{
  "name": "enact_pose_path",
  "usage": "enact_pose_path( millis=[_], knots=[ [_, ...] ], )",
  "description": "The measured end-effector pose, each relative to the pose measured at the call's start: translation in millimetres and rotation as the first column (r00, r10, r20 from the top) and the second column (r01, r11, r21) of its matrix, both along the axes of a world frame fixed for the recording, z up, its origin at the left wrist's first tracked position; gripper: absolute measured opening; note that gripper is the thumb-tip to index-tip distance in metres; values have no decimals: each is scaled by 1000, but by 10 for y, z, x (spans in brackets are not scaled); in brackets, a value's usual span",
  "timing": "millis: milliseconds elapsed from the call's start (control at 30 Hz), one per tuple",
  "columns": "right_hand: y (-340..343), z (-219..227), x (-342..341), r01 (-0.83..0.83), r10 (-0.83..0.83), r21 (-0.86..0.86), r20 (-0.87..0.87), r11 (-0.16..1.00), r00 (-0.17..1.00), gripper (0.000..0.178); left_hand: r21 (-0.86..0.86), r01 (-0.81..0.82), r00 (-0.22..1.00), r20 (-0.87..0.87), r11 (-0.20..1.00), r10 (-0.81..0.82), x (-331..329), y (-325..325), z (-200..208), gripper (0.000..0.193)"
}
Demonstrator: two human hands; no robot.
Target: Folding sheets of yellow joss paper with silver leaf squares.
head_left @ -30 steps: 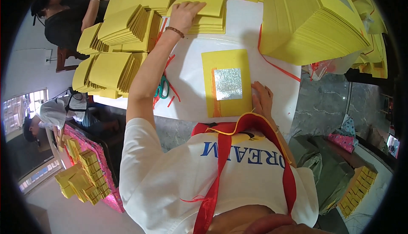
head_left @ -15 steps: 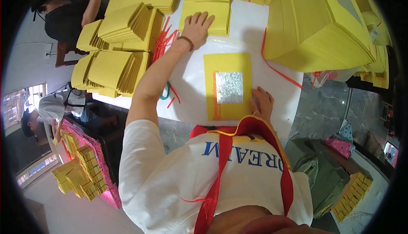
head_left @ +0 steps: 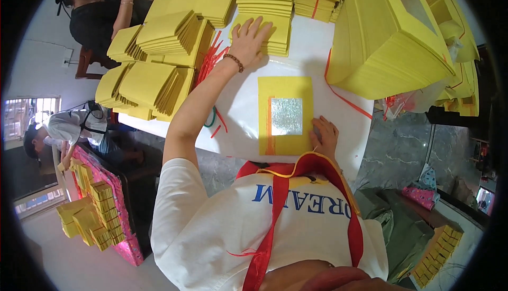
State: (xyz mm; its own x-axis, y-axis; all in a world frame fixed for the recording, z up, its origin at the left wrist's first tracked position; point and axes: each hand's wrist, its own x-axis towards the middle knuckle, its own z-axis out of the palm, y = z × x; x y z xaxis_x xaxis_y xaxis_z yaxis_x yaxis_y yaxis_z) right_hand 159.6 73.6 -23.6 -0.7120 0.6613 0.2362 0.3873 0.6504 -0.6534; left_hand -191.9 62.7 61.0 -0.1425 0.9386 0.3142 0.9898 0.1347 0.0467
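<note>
My left hand [head_left: 248,42] lies with its fingers spread on top of a stack of yellow paper sheets [head_left: 277,39] at the far middle of the table. Closer to me, a single yellow sheet [head_left: 286,87] lies flat, bearing a silver foil square [head_left: 287,116] and an orange strip along the square's left side. My right hand [head_left: 326,134] rests beside that sheet's right edge, fingers loosely bent and slightly apart, with nothing visible in it. Whether its thumb touches the sheet is hard to make out.
Folded yellow paper bundles [head_left: 151,84] and red ties [head_left: 211,58] are on the left. A tall yellow paper block [head_left: 391,42] stands at right, a red strap [head_left: 346,100] by it. Another person [head_left: 100,13] sits far left; a second [head_left: 71,127] is beyond a pink-covered table [head_left: 123,206].
The whole view has shifted a little, so the table sits lower in it. My left hand stays on the stack and my right hand stays beside the sheet.
</note>
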Motion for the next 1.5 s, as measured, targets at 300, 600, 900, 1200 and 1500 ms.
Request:
enact_pose_path(
  millis=[300,600,900,1200,1500],
  knots=[
    [-13,355,-105,187,-207,-690,55,700,977,42,-164,-371,40,981,914,192,1061,-1389,-610,61],
    [132,402,-240,52,-208,-902,-43,429,977,46,-200,-619,-237,970,759,63,1523,-1369,-557,70],
    [151,360,-225,83,-140,-909,27,409,990,44,-28,-417,64,996,909,60,1606,-1228,-767,32],
    [140,446,-367,-234,-289,-954,-281,187,915,59,-43,-413,-537,818,910,-205,1535,-1167,-391,41],
    [91,337,-443,-167,-269,-979,-193,115,944,66,-116,-474,-444,888,873,-123,1533,-1160,-650,48]
  ],
)
